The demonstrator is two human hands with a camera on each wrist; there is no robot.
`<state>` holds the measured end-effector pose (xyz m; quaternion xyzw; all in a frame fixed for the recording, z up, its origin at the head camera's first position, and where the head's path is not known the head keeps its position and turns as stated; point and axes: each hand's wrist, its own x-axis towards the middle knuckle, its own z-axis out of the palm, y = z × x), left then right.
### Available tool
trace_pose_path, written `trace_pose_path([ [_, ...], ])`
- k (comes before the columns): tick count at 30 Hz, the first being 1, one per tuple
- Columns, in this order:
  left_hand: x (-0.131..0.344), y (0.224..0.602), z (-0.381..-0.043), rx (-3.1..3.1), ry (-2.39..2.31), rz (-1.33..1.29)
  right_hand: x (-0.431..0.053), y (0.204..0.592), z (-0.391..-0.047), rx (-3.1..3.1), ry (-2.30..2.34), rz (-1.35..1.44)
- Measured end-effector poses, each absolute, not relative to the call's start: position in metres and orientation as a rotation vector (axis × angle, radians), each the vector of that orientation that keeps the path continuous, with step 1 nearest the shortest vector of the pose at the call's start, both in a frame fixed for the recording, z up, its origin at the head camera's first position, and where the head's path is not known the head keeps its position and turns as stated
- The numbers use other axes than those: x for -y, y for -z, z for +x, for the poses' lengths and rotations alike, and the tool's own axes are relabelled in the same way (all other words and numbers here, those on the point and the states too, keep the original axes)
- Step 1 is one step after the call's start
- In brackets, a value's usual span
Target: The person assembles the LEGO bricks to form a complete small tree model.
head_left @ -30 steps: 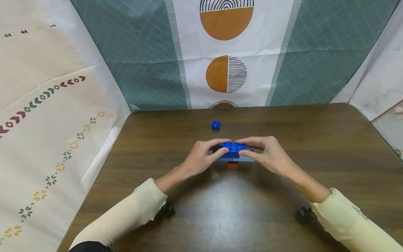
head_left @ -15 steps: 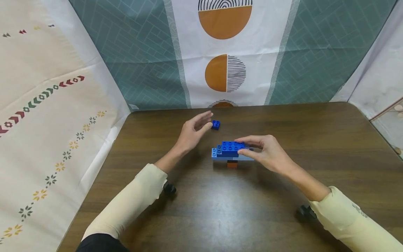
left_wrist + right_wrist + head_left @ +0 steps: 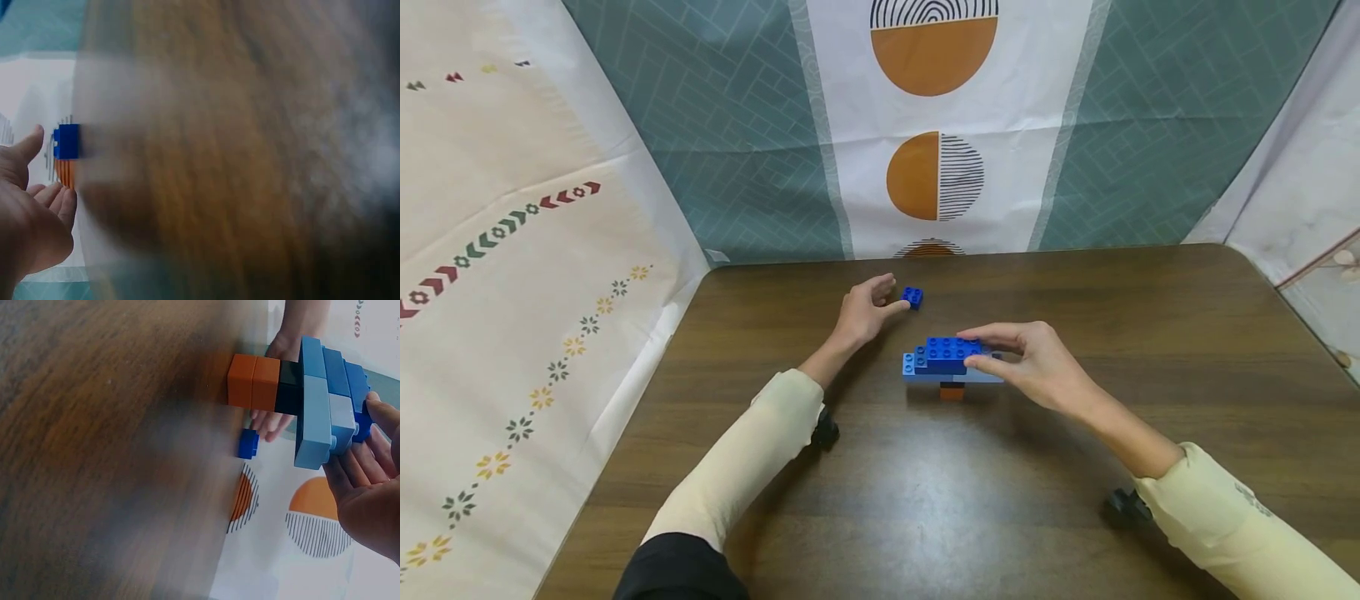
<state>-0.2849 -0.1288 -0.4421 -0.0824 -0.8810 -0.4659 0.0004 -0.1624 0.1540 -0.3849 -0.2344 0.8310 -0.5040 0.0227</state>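
Observation:
Towards the far side of the table a small dark-blue toy brick (image 3: 912, 297) with studs on top stands alone. My left hand (image 3: 861, 315) reaches in from its left, thumb and fingers spread; in the left wrist view a gap shows between the fingers and the small brick (image 3: 67, 142). Thumb and fingers of my right hand (image 3: 1037, 367) pinch the right end of the top blue brick (image 3: 946, 352) of a built toy-brick model. Below that lie light-blue bricks (image 3: 314, 419), on a narrow stem with a black brick (image 3: 288, 387) and orange bricks (image 3: 253, 381) at the bottom.
A brown wooden table (image 3: 970, 483) carries everything. Behind it hangs a patterned cloth (image 3: 752, 150), and another cloth (image 3: 535, 333) covers the left side. A dark device (image 3: 826, 429) sits at the left wrist, and a similar one (image 3: 1127, 507) at the right.
My left hand has left the brick model and moved away across the table to the small blue brick. The right hand keeps its hold on the model in the same place.

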Motion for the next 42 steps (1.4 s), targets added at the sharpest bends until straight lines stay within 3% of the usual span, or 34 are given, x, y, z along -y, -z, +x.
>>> trace_pose_path([
  [29, 0.101, 0.447, -0.291, 2.853, 1.079, -0.253, -0.153, 0.383, -0.163, -2.549, 1.568, -0.671],
  [42, 0.12, 0.431, -0.277, 2.888, 1.181, -0.462, -0.153, 0.382, -0.162, -2.557, 1.558, -0.683],
])
